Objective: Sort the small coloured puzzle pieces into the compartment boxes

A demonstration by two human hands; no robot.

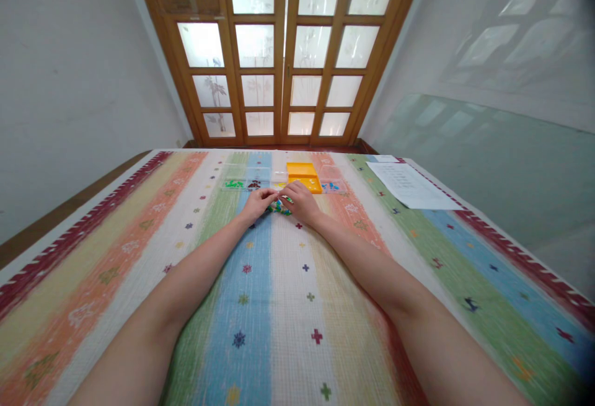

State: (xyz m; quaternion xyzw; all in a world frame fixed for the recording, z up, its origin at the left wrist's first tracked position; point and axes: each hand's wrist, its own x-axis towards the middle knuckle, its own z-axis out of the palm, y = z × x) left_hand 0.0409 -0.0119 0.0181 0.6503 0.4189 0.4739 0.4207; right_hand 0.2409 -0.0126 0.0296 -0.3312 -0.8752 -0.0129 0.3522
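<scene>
Both of my hands meet at the middle of the table. The fingers of my left hand (259, 203) are pinched together, their tips close to those of my right hand. My right hand (302, 203) is bent over with its fingers closed too. Whatever lies between the fingertips is too small to make out. Just under the hands is a cluster of small green, blue and white pieces (279, 207), partly hidden by the fingers. Right behind the hands stands an opened yellow box (303, 169) with its lid raised.
Clear boxes beside the yellow one hold small green pieces (233, 184), dark red pieces (254, 184) and blue pieces (330, 187). Printed paper sheets (411, 186) lie at the far right on the striped tablecloth (288, 307). Wooden glazed doors (283, 71) stand beyond the table.
</scene>
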